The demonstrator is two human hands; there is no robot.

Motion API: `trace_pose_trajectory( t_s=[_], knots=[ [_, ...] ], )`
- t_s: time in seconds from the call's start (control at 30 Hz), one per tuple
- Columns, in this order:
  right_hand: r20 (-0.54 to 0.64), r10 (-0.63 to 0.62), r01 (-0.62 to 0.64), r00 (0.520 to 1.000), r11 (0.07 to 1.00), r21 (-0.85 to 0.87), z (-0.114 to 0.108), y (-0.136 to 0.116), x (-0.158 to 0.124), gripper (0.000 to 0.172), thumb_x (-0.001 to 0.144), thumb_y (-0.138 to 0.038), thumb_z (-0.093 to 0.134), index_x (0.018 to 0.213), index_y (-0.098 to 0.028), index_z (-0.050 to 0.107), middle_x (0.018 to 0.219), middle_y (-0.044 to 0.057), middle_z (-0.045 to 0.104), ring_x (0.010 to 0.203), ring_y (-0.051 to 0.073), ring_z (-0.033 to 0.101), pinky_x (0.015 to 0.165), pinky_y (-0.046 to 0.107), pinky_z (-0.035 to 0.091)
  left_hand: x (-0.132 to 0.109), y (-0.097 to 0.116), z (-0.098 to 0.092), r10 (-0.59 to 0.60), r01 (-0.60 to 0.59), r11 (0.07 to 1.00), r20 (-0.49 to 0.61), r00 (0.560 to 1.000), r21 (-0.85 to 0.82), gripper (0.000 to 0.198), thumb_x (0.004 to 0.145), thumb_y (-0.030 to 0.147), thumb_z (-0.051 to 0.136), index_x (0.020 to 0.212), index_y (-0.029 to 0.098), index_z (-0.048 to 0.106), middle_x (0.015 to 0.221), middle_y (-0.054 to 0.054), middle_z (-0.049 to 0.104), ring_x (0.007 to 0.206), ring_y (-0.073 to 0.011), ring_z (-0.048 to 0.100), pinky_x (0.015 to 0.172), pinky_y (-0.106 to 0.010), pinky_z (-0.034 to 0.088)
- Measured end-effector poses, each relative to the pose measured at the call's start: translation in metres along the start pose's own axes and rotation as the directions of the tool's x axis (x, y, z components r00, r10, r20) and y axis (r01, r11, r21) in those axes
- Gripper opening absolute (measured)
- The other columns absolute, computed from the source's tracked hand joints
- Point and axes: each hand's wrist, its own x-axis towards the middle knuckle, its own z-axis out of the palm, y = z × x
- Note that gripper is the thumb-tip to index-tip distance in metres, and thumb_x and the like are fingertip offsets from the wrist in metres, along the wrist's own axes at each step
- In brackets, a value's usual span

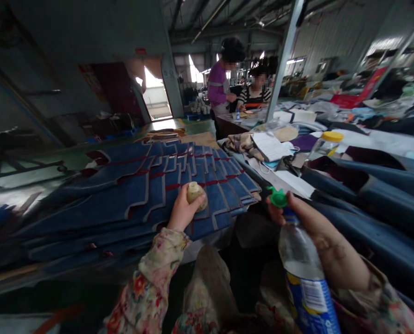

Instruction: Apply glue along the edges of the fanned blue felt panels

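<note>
The left hand (pixel 181 209) has its fingers (pixel 183 193) grasping a small pale bottle (pixel 193 195) over the blue pieces (pixel 135 188); right of those pieces, the right hand (pixel 300 208) grips a clear plastic bottle (pixel 309 287) near its green top (pixel 279 198). Farther right of them stands a yellow-lidded jar (pixel 327 146).

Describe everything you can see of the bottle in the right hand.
The bottle looks like clear plastic, with a blue-and-yellow label, a white barcode-like panel, a blue collar and a green top. It slants, neck up and leftward, beside the right forearm. The right hand holds it near the neck; the frame cuts off its base.
</note>
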Motion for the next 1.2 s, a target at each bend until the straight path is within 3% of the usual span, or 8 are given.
trace_pose_trajectory(
  t_s=[0.17, 0.27, 0.47, 0.57, 0.73, 0.97, 1.1, 1.2],
  knots=[
    [0.139, 0.199, -0.231, 0.97, 0.932, 0.279, 0.008, 0.024, 0.01, 0.045, 0.079, -0.059, 0.047, 0.065, -0.017, 0.054, 0.064, 0.002, 0.049, 0.055, 0.011, 0.046, 0.055, 0.025, 0.041, -0.009, -0.002, -0.004, 0.119, -0.112, 0.992, -0.147, 0.982, 0.053, 0.071, 0.072, 0.034, 0.065, 0.132, 0.016, 0.031, 0.135, -0.016, 0.04, 0.124, -0.0264, 0.041, 0.102, -0.043, 0.035],
    [0.155, 0.223, -0.264, 0.962, 0.904, 0.336, 0.009, 0.034, 0.016, 0.045, 0.078, -0.059, 0.049, 0.067, -0.016, 0.056, 0.066, 0.002, 0.051, 0.057, 0.011, 0.047, 0.056, 0.024, 0.04, -0.028, 0.014, -0.006, 0.268, -0.249, 0.962, -0.236, 0.934, 0.109, 0.059, 0.078, 0.031, 0.06, 0.131, 0.021, 0.034, 0.134, -0.012, 0.041, 0.124, -0.0244, 0.04, 0.101, -0.041, 0.037],
    [0.215, 0.268, -0.329, 0.939, 0.882, 0.338, 0.022, 0.046, 0.024, 0.047, 0.071, -0.061, 0.057, 0.068, -0.014, 0.055, 0.06, 0.0, 0.051, 0.051, 0.009, 0.045, 0.05, 0.022, 0.036, -0.067, 0.06, 0.024, 0.465, -0.479, 0.867, 0.125, 0.877, 0.138, 0.045, 0.084, 0.027, 0.052, 0.128, 0.023, 0.04, 0.126, -0.008, 0.047, 0.119, -0.0211, 0.043, 0.102, -0.037, 0.036],
    [0.209, 0.288, -0.339, 0.934, 0.898, 0.279, 0.03, 0.052, 0.023, 0.047, 0.07, -0.06, 0.06, 0.064, -0.014, 0.053, 0.057, -0.001, 0.05, 0.049, 0.008, 0.044, 0.048, 0.021, 0.033, -0.067, 0.075, 0.041, 0.503, -0.553, 0.815, 0.265, 0.823, 0.171, 0.046, 0.083, 0.027, 0.055, 0.127, 0.024, 0.041, 0.126, -0.007, 0.048, 0.115, -0.0211, 0.043, 0.099, -0.037, 0.038],
    [0.157, 0.241, -0.268, 0.958, 0.947, 0.178, 0.032, 0.06, 0.022, 0.048, 0.072, -0.06, 0.058, 0.065, -0.013, 0.054, 0.057, -0.002, 0.049, 0.051, 0.008, 0.042, 0.049, 0.021, 0.032, -0.057, 0.082, 0.048, 0.464, -0.565, 0.796, 0.379, 0.801, 0.218, 0.027, 0.083, 0.027, 0.056, 0.108, 0.021, 0.054, 0.111, -0.005, 0.057, 0.104, -0.0211, 0.047, 0.091, -0.038, 0.041],
    [0.165, 0.154, -0.17, 0.974, 0.981, 0.094, 0.038, 0.056, 0.022, 0.046, 0.077, -0.057, 0.053, 0.076, -0.012, 0.063, 0.065, 0.0, 0.05, 0.06, 0.01, 0.043, 0.057, 0.024, 0.036, -0.03, 0.075, 0.045, 0.429, -0.523, 0.764, 0.309, 0.849, 0.377, 0.029, 0.083, 0.028, 0.055, 0.111, 0.02, 0.053, 0.112, -0.005, 0.058, 0.104, -0.0222, 0.048, 0.086, -0.037, 0.042],
    [0.14, 0.165, -0.172, 0.976, 0.984, 0.042, 0.044, 0.053, 0.016, 0.048, 0.076, -0.057, 0.054, 0.087, -0.012, 0.067, 0.075, 0.004, 0.059, 0.063, 0.012, 0.048, 0.059, 0.025, 0.04, -0.014, 0.061, 0.058, 0.318, -0.445, 0.695, 0.313, 0.895, 0.565, 0.024, 0.086, 0.018, 0.046, 0.107, 0.014, 0.055, 0.104, -0.01, 0.061, 0.102, -0.0261, 0.05, 0.083, -0.042, 0.043],
    [0.115, 0.152, -0.153, 0.982, 0.988, -0.005, 0.045, 0.053, 0.01, 0.047, 0.075, -0.057, 0.054, 0.085, -0.014, 0.069, 0.075, 0.004, 0.061, 0.064, 0.014, 0.051, 0.059, 0.025, 0.042, -0.01, 0.048, 0.07, 0.267, -0.407, 0.678, 0.31, 0.912, 0.612, 0.037, 0.086, 0.01, 0.037, 0.122, 0.01, 0.048, 0.114, -0.015, 0.059, 0.112, -0.0274, 0.047, 0.088, -0.045, 0.042]
  ],
)
